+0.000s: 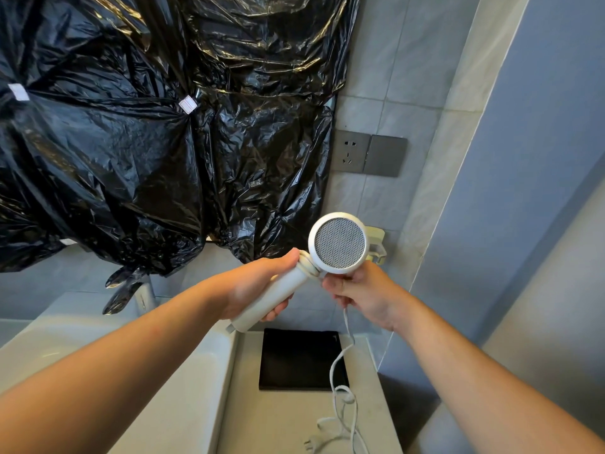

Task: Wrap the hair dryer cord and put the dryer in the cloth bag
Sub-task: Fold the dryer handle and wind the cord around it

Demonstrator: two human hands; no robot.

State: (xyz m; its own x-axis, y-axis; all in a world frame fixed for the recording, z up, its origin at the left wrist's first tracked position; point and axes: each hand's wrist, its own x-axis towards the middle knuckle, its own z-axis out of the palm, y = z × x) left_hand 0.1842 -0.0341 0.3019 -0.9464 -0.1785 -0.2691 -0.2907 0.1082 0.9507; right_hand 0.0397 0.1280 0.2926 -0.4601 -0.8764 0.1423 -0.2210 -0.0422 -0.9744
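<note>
A white hair dryer (pixel 339 245) is held up over the counter, its round mesh back facing me. My left hand (pixel 258 286) grips its handle. A couple of turns of the white cord (pixel 340 362) sit around the top of the handle. My right hand (pixel 363 293) is just below the dryer head, pinching the cord, which hangs down and trails in loose loops on the counter, ending in the plug (pixel 309 445). A flat black square, possibly the cloth bag (pixel 299 360), lies on the counter below my hands.
A white sink (pixel 98 355) and faucet (pixel 144 298) are on the left. Black plastic sheeting (pixel 147 126) covers the wall above. A grey wall socket (pixel 350 152) and switch plate (pixel 386 155) are on the tiled wall. A wall holder (pixel 376 244) sits behind the dryer.
</note>
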